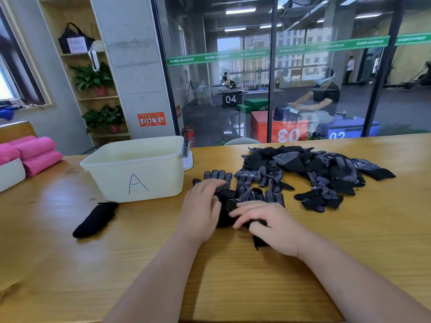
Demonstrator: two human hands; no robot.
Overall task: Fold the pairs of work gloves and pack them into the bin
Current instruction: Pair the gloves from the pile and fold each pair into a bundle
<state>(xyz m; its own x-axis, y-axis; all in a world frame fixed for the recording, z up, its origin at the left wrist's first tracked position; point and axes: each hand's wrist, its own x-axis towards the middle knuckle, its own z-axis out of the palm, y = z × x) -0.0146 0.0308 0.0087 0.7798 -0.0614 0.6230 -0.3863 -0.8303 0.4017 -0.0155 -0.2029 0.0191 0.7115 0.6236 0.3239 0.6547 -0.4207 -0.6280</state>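
Now left grip [200, 206] flat, spread on glove pair [229, 200]; right grip [268, 226] pinching it.

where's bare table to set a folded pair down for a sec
Bare table right of the right hand, nearer than the glove pile; also near-left of the folded bundle. Crowded between bin and pile, where left hand and right hand work the glove pair.

1. You sit at a yellow wooden table [233, 287].
2. Ahead to your left stands a grey concrete pillar [133, 66], with an orange sign [151, 119] low on it.
3. Beside it, a wooden shelf unit [98, 97] carries potted plants [93, 76] and a dark bag [74, 40].
4. Before you, a dark-framed glass wall [396, 101] bears a green stripe [279, 50].
5. Behind the glass, ceiling strip lights [240, 11] glow over numbered coloured boxes [286, 131].
6. A window [9, 85] brightens your far left.
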